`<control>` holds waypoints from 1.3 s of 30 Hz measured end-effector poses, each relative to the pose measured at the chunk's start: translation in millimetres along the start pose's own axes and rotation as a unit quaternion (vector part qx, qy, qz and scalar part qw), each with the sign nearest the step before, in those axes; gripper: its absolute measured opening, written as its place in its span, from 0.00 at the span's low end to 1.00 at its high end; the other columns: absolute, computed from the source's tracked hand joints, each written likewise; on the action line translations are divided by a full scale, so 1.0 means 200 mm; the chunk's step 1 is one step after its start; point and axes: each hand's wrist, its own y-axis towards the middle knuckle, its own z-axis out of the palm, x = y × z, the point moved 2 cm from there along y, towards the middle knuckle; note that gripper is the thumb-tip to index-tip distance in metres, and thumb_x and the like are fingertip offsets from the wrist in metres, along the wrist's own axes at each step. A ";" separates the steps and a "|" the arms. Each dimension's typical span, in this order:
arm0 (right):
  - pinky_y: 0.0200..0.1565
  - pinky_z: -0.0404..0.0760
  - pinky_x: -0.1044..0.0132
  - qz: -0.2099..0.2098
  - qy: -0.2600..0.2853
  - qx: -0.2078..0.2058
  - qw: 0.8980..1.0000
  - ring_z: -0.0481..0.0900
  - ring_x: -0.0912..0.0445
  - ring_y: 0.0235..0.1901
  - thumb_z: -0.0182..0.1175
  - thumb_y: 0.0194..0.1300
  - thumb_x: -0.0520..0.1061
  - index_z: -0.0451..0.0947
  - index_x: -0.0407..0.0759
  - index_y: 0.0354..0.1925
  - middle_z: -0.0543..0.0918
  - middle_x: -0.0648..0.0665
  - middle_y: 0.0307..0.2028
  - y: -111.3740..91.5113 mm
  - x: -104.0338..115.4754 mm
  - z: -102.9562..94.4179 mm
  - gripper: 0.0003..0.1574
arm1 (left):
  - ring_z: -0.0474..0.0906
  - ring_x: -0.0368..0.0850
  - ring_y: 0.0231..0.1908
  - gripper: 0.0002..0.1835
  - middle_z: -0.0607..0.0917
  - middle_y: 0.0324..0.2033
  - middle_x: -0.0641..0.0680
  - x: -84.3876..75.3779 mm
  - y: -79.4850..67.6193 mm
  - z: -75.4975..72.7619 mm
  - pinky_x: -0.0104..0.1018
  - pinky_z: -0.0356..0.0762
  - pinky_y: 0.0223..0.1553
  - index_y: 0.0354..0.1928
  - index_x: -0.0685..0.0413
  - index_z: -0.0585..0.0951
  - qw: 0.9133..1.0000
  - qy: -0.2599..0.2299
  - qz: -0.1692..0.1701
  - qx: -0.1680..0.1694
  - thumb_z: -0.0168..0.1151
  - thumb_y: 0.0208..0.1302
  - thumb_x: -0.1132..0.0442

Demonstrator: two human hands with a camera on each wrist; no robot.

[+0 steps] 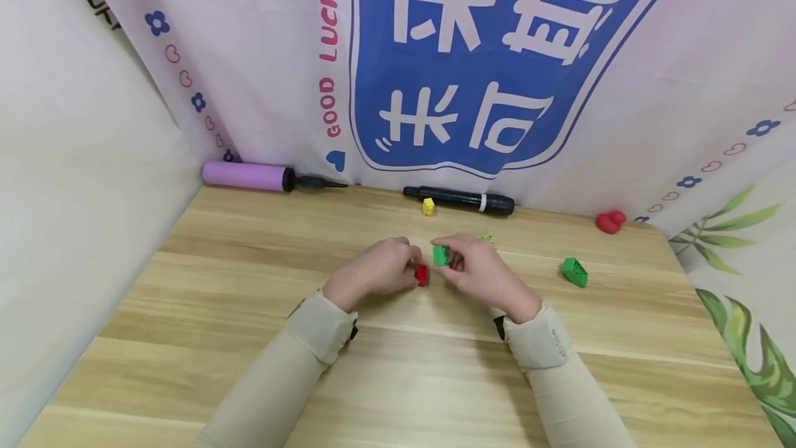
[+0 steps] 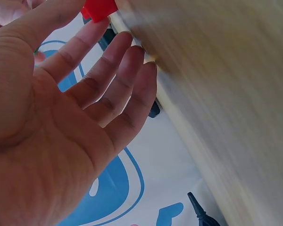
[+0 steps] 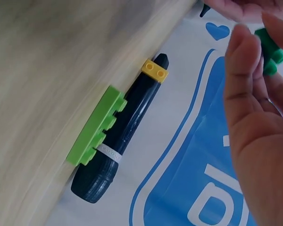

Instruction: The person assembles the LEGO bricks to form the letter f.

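My left hand point(image 1: 383, 267) pinches a small red building brick point(image 1: 421, 275) between thumb and index finger, low over the table. In the left wrist view the red brick point(image 2: 100, 8) shows at the fingertips, with the other fingers of the left hand point(image 2: 70, 108) spread loosely. Just to the right, my right hand point(image 1: 481, 269) holds a green building brick point(image 1: 441, 255) by its thumb and fingers. Studs of that green brick point(image 3: 270, 54) show past the fingers of the right hand point(image 3: 259, 103) in the right wrist view. A small gap separates the two bricks.
Behind the hands are a yellow brick point(image 1: 428, 207), a light green brick point(image 3: 95, 127) and a black microphone point(image 1: 460, 199). A purple pump point(image 1: 245, 176) lies at the back left. Another green brick point(image 1: 575, 272) and a red rounded object point(image 1: 611, 221) are on the right of the table point(image 1: 249, 261).
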 end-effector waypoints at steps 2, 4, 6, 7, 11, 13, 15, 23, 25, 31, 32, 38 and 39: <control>0.37 0.83 0.67 0.009 -0.002 0.017 1.000 0.80 0.59 0.34 0.73 0.69 0.43 0.82 0.37 0.63 0.84 0.47 0.41 0.00 0.01 0.02 0.27 | 0.78 0.44 0.39 0.15 0.84 0.44 0.52 0.01 -0.01 0.01 0.39 0.80 0.48 0.55 0.51 0.87 1.000 -0.002 -0.001 -0.003 0.73 0.70 0.59; 0.37 0.82 0.67 0.010 -0.005 0.028 1.000 0.79 0.59 0.34 0.73 0.68 0.42 0.83 0.37 0.62 0.84 0.48 0.40 0.00 0.01 0.04 0.26 | 0.78 0.44 0.39 0.14 0.83 0.43 0.51 0.01 -0.01 0.01 0.39 0.80 0.48 0.54 0.51 0.87 1.000 0.001 0.000 -0.004 0.73 0.69 0.59; 0.36 0.81 0.67 0.008 -0.007 0.037 0.999 0.78 0.60 0.33 0.74 0.67 0.41 0.83 0.37 0.61 0.83 0.49 0.37 0.00 0.01 0.04 0.26 | 0.78 0.43 0.39 0.13 0.83 0.43 0.50 0.02 -0.01 0.02 0.38 0.80 0.47 0.53 0.50 0.87 1.000 0.006 0.003 -0.004 0.73 0.70 0.58; 0.36 0.80 0.67 0.007 -0.005 0.040 0.999 0.78 0.59 0.32 0.74 0.67 0.41 0.83 0.37 0.60 0.83 0.50 0.35 0.00 0.01 0.04 0.25 | 0.78 0.43 0.39 0.12 0.83 0.42 0.50 0.01 0.00 0.02 0.37 0.80 0.47 0.53 0.50 0.87 1.000 0.008 0.004 -0.004 0.73 0.70 0.58; 0.34 0.78 0.66 0.006 -0.001 0.054 0.999 0.75 0.59 0.30 0.75 0.65 0.39 0.83 0.38 0.56 0.81 0.51 0.30 0.00 -0.01 0.05 0.22 | 0.78 0.43 0.39 0.12 0.83 0.42 0.50 0.00 0.01 0.02 0.37 0.80 0.47 0.52 0.50 0.87 1.000 0.004 0.014 -0.002 0.72 0.70 0.57; 0.34 0.78 0.66 0.007 0.000 0.059 0.998 0.75 0.59 0.29 0.75 0.64 0.38 0.83 0.39 0.55 0.80 0.51 0.29 0.00 -0.02 0.05 0.22 | 0.78 0.43 0.39 0.12 0.83 0.42 0.50 0.00 0.01 0.02 0.38 0.81 0.47 0.52 0.51 0.87 1.000 0.000 0.018 0.000 0.72 0.70 0.58; 0.34 0.78 0.66 0.004 -0.002 0.065 0.998 0.75 0.60 0.29 0.75 0.63 0.38 0.83 0.40 0.55 0.80 0.51 0.29 0.00 -0.02 0.05 0.22 | 0.78 0.43 0.40 0.12 0.83 0.43 0.50 -0.01 0.01 0.02 0.38 0.81 0.48 0.52 0.51 0.87 1.000 -0.001 0.019 0.000 0.72 0.70 0.58; 0.36 0.78 0.66 0.010 0.000 0.085 0.996 0.76 0.60 0.30 0.74 0.64 0.38 0.83 0.38 0.57 0.81 0.52 0.30 0.01 -0.02 0.07 0.23 | 0.78 0.43 0.41 0.12 0.83 0.43 0.50 -0.01 0.00 0.02 0.39 0.81 0.49 0.52 0.52 0.87 1.000 0.012 0.021 -0.002 0.72 0.69 0.59; 0.37 0.80 0.67 0.008 0.001 0.085 0.996 0.78 0.61 0.32 0.73 0.64 0.37 0.83 0.37 0.57 0.83 0.52 0.31 0.01 -0.02 0.07 0.23 | 0.78 0.43 0.41 0.11 0.83 0.43 0.51 -0.01 0.00 0.02 0.39 0.81 0.49 0.51 0.53 0.87 1.000 0.011 0.022 -0.003 0.72 0.69 0.59; 0.40 0.83 0.67 -0.006 0.007 0.076 0.997 0.81 0.62 0.34 0.72 0.66 0.38 0.84 0.36 0.58 0.86 0.52 0.34 0.02 -0.02 0.09 0.22 | 0.78 0.43 0.40 0.10 0.83 0.43 0.52 -0.02 0.01 0.02 0.39 0.81 0.48 0.49 0.52 0.86 1.000 0.011 0.017 -0.005 0.72 0.69 0.59; 0.40 0.84 0.67 -0.008 0.007 0.073 0.997 0.81 0.62 0.34 0.72 0.66 0.38 0.84 0.36 0.58 0.86 0.51 0.34 0.02 -0.03 0.09 0.22 | 0.78 0.43 0.40 0.11 0.83 0.42 0.51 -0.02 0.01 0.02 0.39 0.81 0.47 0.50 0.52 0.86 1.000 0.012 0.016 -0.004 0.72 0.69 0.59; 0.42 0.83 0.66 -0.012 -0.003 0.056 0.998 0.81 0.61 0.37 0.72 0.66 0.39 0.84 0.37 0.58 0.86 0.50 0.39 0.02 -0.02 0.09 0.22 | 0.78 0.43 0.39 0.11 0.82 0.41 0.50 -0.02 0.01 0.02 0.37 0.80 0.46 0.50 0.51 0.86 1.000 0.014 0.010 -0.001 0.72 0.70 0.58; 0.42 0.83 0.66 -0.013 -0.005 0.055 0.998 0.81 0.61 0.37 0.72 0.66 0.40 0.84 0.37 0.58 0.85 0.50 0.39 0.02 -0.02 0.09 0.22 | 0.77 0.43 0.39 0.10 0.82 0.41 0.50 -0.02 0.01 0.02 0.37 0.80 0.45 0.49 0.51 0.86 1.000 0.014 0.009 0.000 0.72 0.70 0.58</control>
